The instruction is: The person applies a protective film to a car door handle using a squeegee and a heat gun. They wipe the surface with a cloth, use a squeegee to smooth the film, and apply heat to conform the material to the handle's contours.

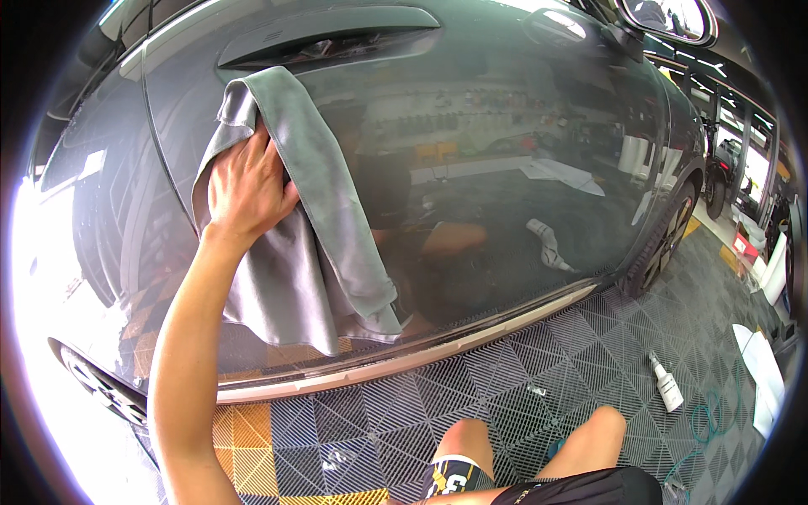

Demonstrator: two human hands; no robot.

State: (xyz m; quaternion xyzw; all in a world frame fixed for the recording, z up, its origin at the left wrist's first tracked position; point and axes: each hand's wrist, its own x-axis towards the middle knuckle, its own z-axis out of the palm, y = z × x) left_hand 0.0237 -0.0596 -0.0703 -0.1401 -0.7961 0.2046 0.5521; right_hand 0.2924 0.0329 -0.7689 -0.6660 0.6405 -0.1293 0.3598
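tiled floor [581, 362], one white bottle [667, 389]; one left hand [247, 183] (bare) grasping one grey cloth [290, 278] against dark car door [497, 194].

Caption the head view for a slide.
Left hand and draped grey cloth against a glossy dark car door, below its handle.

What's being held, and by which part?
The left hand holds the gray cloth near its upper end, against the car door, fingers partly under a fold.

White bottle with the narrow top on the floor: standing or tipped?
Tipped: the bottle lies lengthwise along the ridged grey tiles.
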